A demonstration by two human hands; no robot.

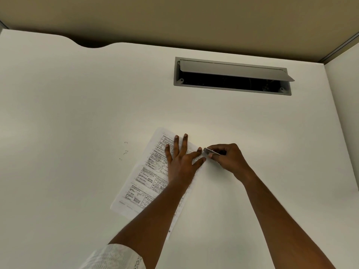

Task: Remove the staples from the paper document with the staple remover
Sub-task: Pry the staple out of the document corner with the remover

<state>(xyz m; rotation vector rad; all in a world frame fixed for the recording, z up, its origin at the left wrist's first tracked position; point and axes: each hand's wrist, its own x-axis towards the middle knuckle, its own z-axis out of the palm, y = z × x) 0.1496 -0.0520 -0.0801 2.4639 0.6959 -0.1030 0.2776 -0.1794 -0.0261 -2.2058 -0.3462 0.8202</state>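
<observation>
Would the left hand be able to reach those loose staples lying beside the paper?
Probably yes: only bare desk lies between the left hand and the staples, though it is pressing flat on the paper.

On the desk the paper document lies under the flat left hand, with loose staples at its ten o'clock, the right hand holding the staple remover against its edge at two o'clock, and the cable hatch well behind at one o'clock.
</observation>
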